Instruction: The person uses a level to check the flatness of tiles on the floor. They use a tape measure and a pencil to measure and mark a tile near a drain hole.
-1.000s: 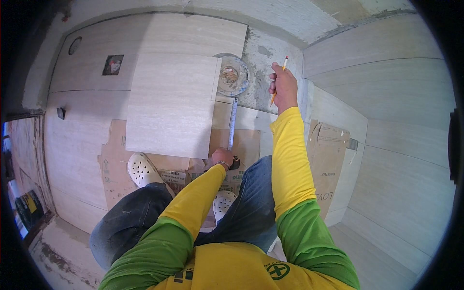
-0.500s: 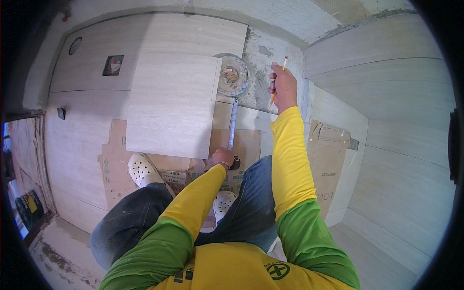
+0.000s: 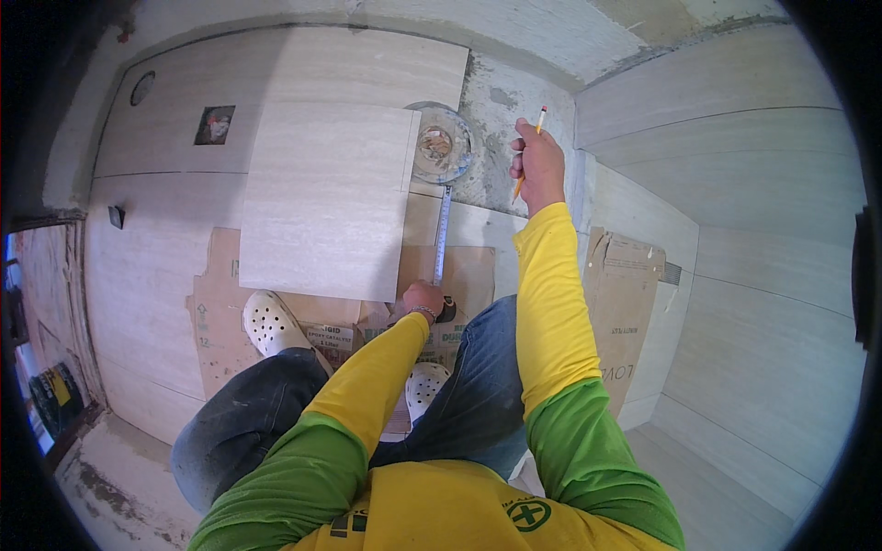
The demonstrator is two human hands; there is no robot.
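My left hand (image 3: 423, 296) is closed on a tape measure with a dark case, its pale blade (image 3: 443, 234) stretched straight up from it, beside the right edge of a beige tile (image 3: 326, 202). The blade's far end is just below a round, dirty plastic ring (image 3: 442, 147) with debris in its middle. My right hand (image 3: 539, 161), raised over bare grey cement (image 3: 501, 96), holds a yellow pencil (image 3: 542, 121) with its point downward; whether the point touches anything I cannot tell.
Cardboard sheets (image 3: 218, 321) lie around my white clogs (image 3: 271, 321), with another piece (image 3: 620, 275) at the right. A square cutout (image 3: 215, 125) is in the floor tiles at the upper left. Tiled walls (image 3: 763, 321) rise at the right; a doorway frame (image 3: 69, 321) stands at the far left.
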